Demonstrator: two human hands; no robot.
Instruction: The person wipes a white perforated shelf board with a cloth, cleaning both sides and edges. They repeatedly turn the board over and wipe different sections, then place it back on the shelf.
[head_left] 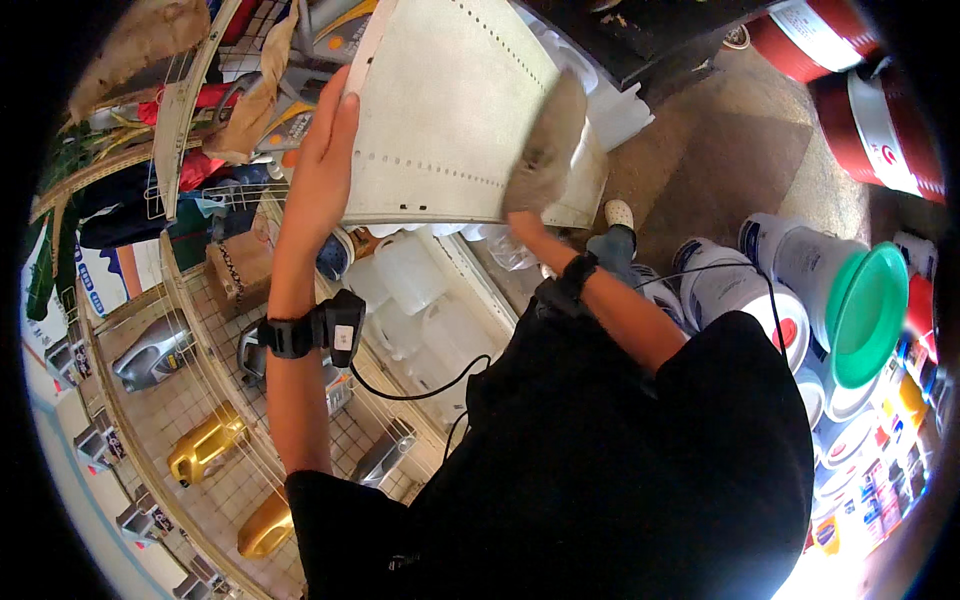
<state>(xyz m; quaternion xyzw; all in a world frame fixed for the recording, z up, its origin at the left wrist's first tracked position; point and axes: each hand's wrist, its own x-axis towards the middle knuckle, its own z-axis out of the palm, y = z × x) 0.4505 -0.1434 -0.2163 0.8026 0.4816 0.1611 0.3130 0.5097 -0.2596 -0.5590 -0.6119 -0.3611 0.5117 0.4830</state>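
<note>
A cream-white metal shelf panel [440, 110] with rows of small holes is tilted up in front of me. My left hand [328, 140] is closed around its left edge, thumb on the near face and the other fingers partly out of sight. Against the panel's right part lies a grey-brown rag [552, 140], smeared by motion. My right hand [525, 225] holds this rag at its lower end; the cloth covers most of the fingers. Both wrists wear black straps, with a black box and cable at the left one.
Wire-fronted shelves on the left carry a gold jug [207, 443], a grey jug [155, 352] and a cardboard box [242, 268]. White translucent jugs [412, 272] stand low beneath the panel. At right are white buckets [745, 290], a green lid [868, 315] and red drums [830, 45].
</note>
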